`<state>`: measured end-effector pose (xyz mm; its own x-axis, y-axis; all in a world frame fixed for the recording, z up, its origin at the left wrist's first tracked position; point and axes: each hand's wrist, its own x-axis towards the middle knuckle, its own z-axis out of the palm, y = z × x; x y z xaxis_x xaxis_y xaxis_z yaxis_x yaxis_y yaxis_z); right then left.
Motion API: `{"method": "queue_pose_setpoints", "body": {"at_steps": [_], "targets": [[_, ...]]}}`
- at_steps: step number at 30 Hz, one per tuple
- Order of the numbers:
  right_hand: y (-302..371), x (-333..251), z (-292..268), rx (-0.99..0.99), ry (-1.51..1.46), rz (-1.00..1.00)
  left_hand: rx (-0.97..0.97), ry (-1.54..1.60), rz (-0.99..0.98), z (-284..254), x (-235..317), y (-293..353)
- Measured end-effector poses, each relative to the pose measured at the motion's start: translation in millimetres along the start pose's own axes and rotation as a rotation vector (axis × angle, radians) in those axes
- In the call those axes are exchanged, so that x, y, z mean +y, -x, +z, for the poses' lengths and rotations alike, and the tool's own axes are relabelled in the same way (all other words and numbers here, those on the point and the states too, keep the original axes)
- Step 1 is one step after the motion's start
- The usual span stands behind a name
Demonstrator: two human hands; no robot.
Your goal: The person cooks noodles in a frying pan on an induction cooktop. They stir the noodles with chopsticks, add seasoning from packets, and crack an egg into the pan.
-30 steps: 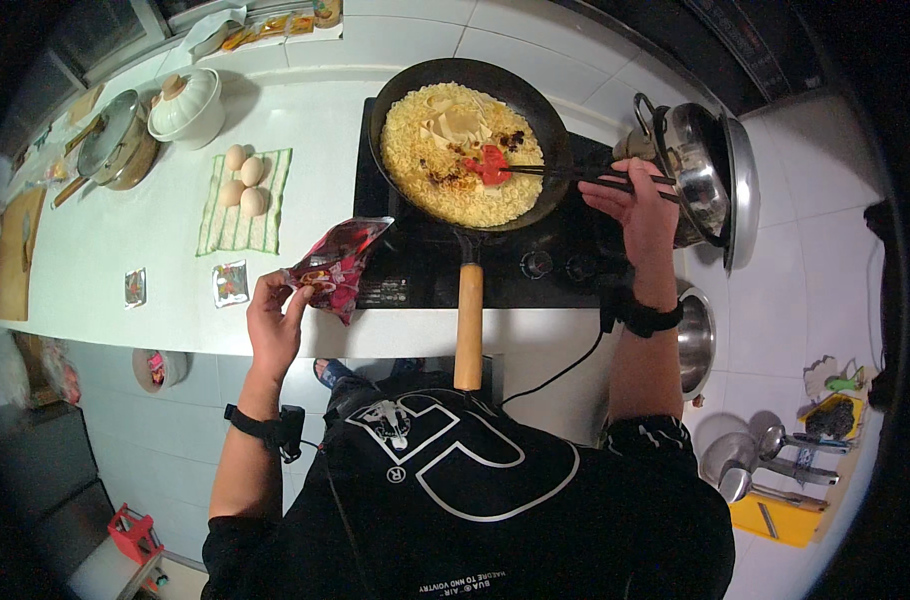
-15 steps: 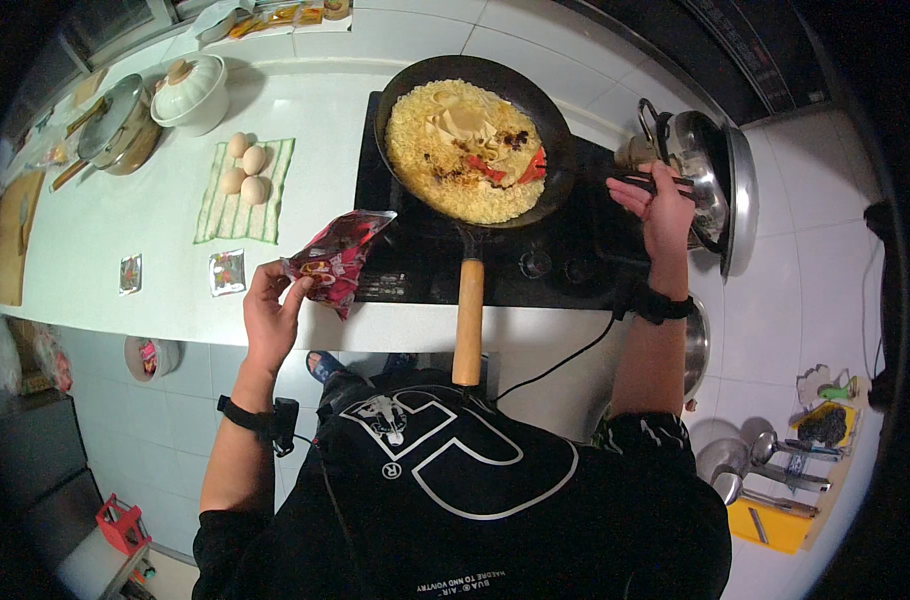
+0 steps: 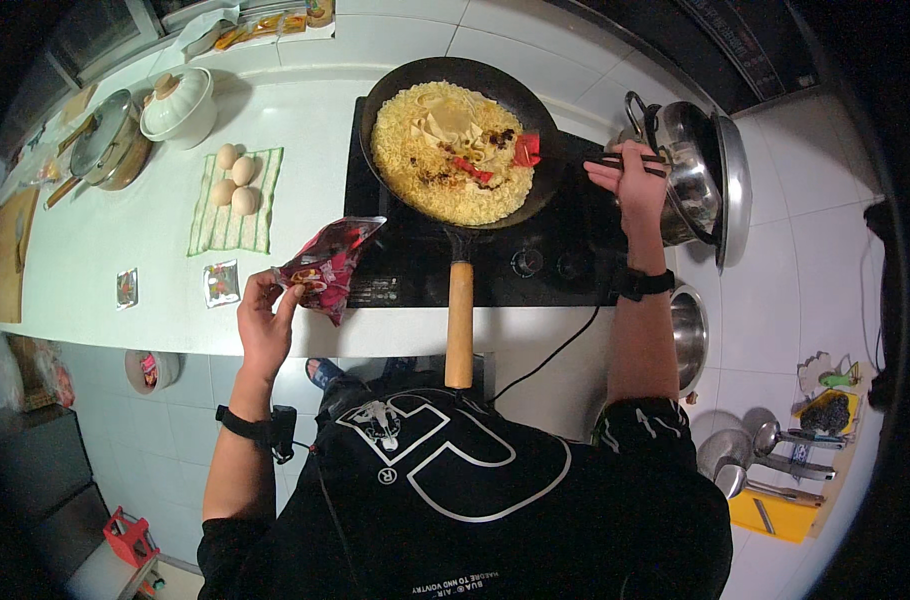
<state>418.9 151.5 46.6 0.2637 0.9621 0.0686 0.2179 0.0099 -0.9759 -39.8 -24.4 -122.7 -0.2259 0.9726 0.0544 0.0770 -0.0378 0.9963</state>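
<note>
My left hand (image 3: 268, 315) pinches a red and dark food pouch (image 3: 325, 268) above the counter's front edge, beside the hob. My right hand (image 3: 627, 180) grips dark chopsticks (image 3: 647, 163) to the right of the pan, their tips pointing left and hard to make out against the black hob. A black frying pan (image 3: 550, 150) with a wooden handle (image 3: 459, 325) stands on the black hob (image 3: 395, 285). It holds yellow noodle-like food (image 3: 405, 150), pale folded sheets (image 3: 445, 125), dark sauce and bright red pieces (image 3: 527, 150).
Several eggs (image 3: 243, 172) lie on a striped green cloth (image 3: 230, 235). Two small sachets (image 3: 221, 284) are nearer the counter edge. A lidded white pot (image 3: 180, 112) and a glass-lidded saucepan (image 3: 115, 150) stand far left. Steel pots (image 3: 690, 160) are at right, ladles (image 3: 765, 440) lower right.
The view has shifted slightly. The red piece at the pan's right side sits a little farther back and looks more compact. Both hands keep their grips.
</note>
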Motion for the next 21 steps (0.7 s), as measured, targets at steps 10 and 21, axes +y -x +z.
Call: {"method": "queue_pose_setpoints", "body": {"at_steps": [10,21], "targets": [[18.3,-27.5,-1.4,-0.022,0.001,-0.126,-0.004,-0.047,0.017,-0.9,3.4,-2.3],[23.8,-30.8,-8.6,0.011,-0.038,-0.031,-0.011,-0.094,0.067,7.8,8.9,-7.6]]}}
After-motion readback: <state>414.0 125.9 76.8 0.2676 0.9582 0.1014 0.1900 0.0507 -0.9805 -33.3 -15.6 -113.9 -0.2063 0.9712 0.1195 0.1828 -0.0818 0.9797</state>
